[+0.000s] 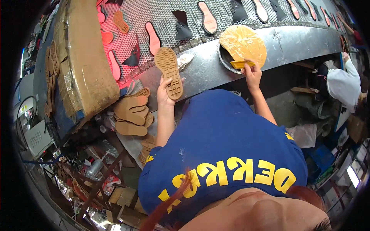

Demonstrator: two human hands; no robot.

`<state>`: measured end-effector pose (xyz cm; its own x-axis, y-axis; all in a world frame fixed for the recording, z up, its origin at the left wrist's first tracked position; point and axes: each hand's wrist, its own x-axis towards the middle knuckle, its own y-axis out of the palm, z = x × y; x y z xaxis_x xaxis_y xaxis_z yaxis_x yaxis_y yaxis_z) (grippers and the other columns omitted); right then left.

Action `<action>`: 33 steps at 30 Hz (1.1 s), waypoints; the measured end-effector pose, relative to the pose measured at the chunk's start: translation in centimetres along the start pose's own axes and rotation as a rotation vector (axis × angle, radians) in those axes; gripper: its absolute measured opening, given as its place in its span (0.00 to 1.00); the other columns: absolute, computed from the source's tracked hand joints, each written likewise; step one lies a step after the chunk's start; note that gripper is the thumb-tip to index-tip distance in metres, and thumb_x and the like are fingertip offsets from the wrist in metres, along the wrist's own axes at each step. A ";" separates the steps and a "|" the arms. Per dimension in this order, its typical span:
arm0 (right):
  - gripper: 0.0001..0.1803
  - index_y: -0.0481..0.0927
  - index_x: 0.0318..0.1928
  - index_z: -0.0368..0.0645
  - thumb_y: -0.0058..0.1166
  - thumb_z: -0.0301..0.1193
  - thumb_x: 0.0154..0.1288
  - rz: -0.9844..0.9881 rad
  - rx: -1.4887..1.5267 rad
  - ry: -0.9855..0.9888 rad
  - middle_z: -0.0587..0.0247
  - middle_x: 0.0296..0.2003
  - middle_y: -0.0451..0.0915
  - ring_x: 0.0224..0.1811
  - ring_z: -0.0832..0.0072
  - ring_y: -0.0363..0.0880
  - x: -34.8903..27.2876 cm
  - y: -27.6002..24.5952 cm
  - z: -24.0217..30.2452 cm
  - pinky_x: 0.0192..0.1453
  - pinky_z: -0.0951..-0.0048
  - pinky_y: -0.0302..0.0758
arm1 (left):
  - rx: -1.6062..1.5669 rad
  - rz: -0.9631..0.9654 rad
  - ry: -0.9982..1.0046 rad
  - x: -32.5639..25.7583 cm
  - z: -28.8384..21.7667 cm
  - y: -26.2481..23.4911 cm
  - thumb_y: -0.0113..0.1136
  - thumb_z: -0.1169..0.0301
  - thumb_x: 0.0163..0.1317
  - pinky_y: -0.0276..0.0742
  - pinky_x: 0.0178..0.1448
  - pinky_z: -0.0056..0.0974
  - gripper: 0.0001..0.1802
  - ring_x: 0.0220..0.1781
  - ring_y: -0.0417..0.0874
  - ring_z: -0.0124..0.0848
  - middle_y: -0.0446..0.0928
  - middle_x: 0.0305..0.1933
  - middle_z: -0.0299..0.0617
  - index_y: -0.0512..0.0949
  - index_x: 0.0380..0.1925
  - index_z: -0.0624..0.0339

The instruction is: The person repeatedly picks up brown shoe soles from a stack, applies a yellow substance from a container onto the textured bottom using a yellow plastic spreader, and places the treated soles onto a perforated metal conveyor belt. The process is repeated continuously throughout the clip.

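My left hand (165, 91) is closed round the lower end of a tan shoe sole (168, 69), held upright with its treaded face showing. At the rim of a round metal pot (222, 57), my right hand (253, 73) pinches a yellow flat-handled tool (239, 64). Its working end cannot be made out. A round, tan, smeared cover (248, 44) lies over much of the pot's mouth. Between the sole and the pot, a crumpled white scrap (185, 61) rests on the metal ledge (206, 54).
Beyond the ledge, a mesh conveyor (169, 17) carries pink-faced insoles (208, 18) and black upper pieces (182, 29). Tan soles (132, 113) are piled left of my left forearm. A taped cardboard-covered housing (90, 50) stands at left. Another person (343, 84) is at far right.
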<state>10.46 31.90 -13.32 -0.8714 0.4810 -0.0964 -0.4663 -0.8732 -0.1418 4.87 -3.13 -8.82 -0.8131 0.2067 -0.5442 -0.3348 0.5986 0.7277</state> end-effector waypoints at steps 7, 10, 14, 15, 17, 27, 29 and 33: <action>0.08 0.73 0.44 0.36 0.42 0.21 0.67 -0.357 0.319 0.143 0.58 0.26 0.77 0.19 0.76 0.75 -5.3 -4.7 -2.1 0.23 0.78 0.72 | 0.038 0.058 -0.117 3.8 1.4 0.8 0.43 0.80 0.57 0.85 0.46 0.54 0.33 0.51 0.81 0.50 0.72 0.57 0.59 0.57 0.65 0.52; 0.08 0.71 0.44 0.34 0.43 0.21 0.65 -0.591 0.516 0.167 0.52 0.29 0.78 0.19 0.69 0.77 -7.6 -8.6 -4.6 0.23 0.74 0.74 | 0.181 0.163 -0.182 5.6 2.0 1.0 0.42 0.75 0.65 0.85 0.45 0.49 0.25 0.50 0.82 0.50 0.74 0.57 0.60 0.60 0.63 0.57; 0.05 0.69 0.45 0.37 0.46 0.26 0.73 -0.595 0.418 0.079 0.50 0.39 0.79 0.36 0.60 0.85 -8.0 -6.3 -1.8 0.43 0.63 0.84 | 0.292 0.243 -0.167 7.4 2.9 2.3 0.36 0.65 0.73 0.85 0.42 0.45 0.23 0.46 0.83 0.45 0.75 0.55 0.60 0.58 0.66 0.56; 0.07 0.69 0.45 0.37 0.46 0.28 0.75 -0.479 0.366 0.041 0.51 0.41 0.78 0.42 0.59 0.85 -7.9 -5.2 -1.0 0.52 0.60 0.83 | 0.290 0.264 -0.176 7.8 3.0 2.5 0.36 0.64 0.74 0.85 0.42 0.44 0.24 0.46 0.83 0.43 0.75 0.56 0.60 0.58 0.67 0.57; 0.08 0.74 0.43 0.34 0.50 0.28 0.73 -0.309 0.128 -0.013 0.53 0.40 0.79 0.40 0.67 0.84 -6.7 -1.7 0.8 0.50 0.66 0.82 | 0.247 0.309 -0.208 7.6 2.7 3.5 0.36 0.63 0.74 0.84 0.43 0.44 0.25 0.46 0.82 0.43 0.74 0.57 0.60 0.58 0.68 0.57; 0.09 0.80 0.43 0.39 0.60 0.26 0.62 -0.175 -0.765 -0.423 0.52 0.35 0.78 0.37 0.53 0.79 0.2 6.4 -1.8 0.40 0.61 0.77 | 0.167 0.410 -0.235 4.6 -1.1 4.7 0.37 0.64 0.73 0.84 0.44 0.43 0.28 0.49 0.82 0.42 0.73 0.59 0.59 0.54 0.71 0.56; 0.08 0.79 0.41 0.39 0.60 0.26 0.62 -0.172 -0.756 -0.412 0.51 0.35 0.77 0.36 0.53 0.79 0.3 6.5 -2.0 0.40 0.61 0.77 | 0.156 0.388 -0.193 4.1 -1.9 4.0 0.37 0.64 0.72 0.84 0.45 0.43 0.28 0.49 0.82 0.42 0.73 0.60 0.58 0.53 0.71 0.56; 0.08 0.79 0.39 0.38 0.61 0.25 0.60 -0.162 -0.527 -0.214 0.50 0.37 0.75 0.34 0.54 0.79 0.0 6.8 -2.1 0.41 0.62 0.78 | 0.117 0.364 -0.141 3.8 -2.7 1.9 0.39 0.64 0.71 0.84 0.46 0.44 0.29 0.50 0.81 0.43 0.72 0.61 0.58 0.53 0.72 0.56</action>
<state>7.61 26.16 -16.37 -0.8324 0.5304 0.1607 -0.5052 -0.6069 -0.6136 -0.11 -3.26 -8.38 -0.7924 0.5207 -0.3178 0.0258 0.5491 0.8353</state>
